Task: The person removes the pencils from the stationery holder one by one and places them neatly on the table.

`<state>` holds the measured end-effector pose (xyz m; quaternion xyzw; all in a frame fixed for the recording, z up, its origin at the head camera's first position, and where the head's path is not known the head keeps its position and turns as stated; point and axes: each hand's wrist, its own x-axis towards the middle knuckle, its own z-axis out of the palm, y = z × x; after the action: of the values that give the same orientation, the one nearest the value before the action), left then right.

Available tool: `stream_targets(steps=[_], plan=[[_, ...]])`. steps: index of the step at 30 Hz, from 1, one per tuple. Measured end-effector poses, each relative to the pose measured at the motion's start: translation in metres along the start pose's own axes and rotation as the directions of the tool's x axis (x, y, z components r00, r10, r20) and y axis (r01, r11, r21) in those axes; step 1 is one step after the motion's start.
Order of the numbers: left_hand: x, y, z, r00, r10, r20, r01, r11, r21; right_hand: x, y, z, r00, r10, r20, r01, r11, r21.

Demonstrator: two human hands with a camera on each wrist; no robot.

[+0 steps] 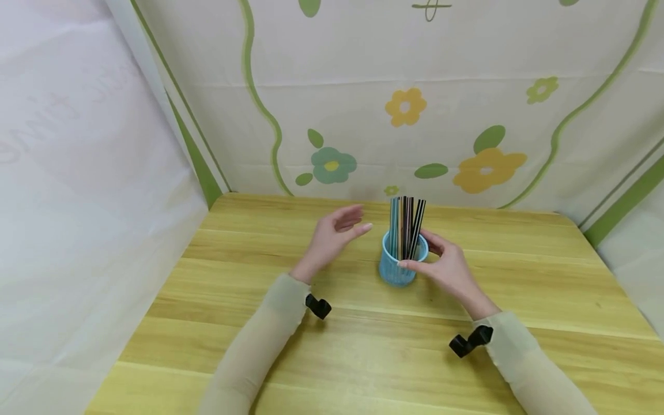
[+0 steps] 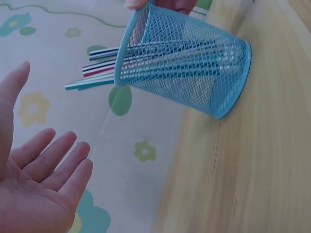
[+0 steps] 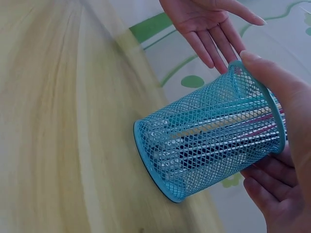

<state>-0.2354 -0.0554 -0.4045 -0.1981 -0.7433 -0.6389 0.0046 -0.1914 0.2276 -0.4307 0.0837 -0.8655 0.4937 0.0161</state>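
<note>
A blue mesh cup (image 1: 397, 272) stands upright on the wooden table, holding several thin sticks (image 1: 404, 227) in teal, tan, black and other colours. My right hand (image 1: 450, 269) grips the cup by its rim from the right, thumb at the near side and fingers behind. To the left of the cup, my left hand (image 1: 337, 233) is held in the air with its fingers apart from the thumb, touching nothing. The left wrist view shows the left palm (image 2: 39, 194) empty beside the mesh cup (image 2: 189, 63). In the right wrist view the right thumb (image 3: 272, 75) lies on the cup's rim.
The wooden table (image 1: 353, 357) spreads around the cup. Behind it hangs a pale cloth (image 1: 363, 52) printed with flowers and leaves, and another white cloth (image 1: 78, 173) hangs at the left. Black wrist mounts (image 1: 317, 306) sit on both sleeves.
</note>
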Motion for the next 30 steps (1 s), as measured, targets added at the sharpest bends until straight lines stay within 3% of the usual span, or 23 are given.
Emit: stream_targets(steps=[10,17,24,30], plan=[[0.010,-0.003,0.028,1.000,-0.026,0.009,0.026,1.000,-0.009,0.003,0.004,-0.005,1.000,-0.014,0.003,0.014,1.000,0.003],[0.018,-0.010,0.049,0.998,-0.064,-0.017,0.065,0.998,0.006,0.002,0.005,-0.006,1.000,-0.027,0.006,0.027,1.000,0.013],[0.022,-0.015,0.056,0.993,-0.119,-0.029,0.118,0.993,-0.017,0.003,0.006,-0.006,0.999,-0.034,0.010,0.033,0.999,0.024],[0.024,-0.015,0.059,0.991,-0.127,-0.036,0.126,0.991,-0.038,0.005,0.006,-0.003,0.999,-0.033,0.010,0.032,0.998,0.045]])
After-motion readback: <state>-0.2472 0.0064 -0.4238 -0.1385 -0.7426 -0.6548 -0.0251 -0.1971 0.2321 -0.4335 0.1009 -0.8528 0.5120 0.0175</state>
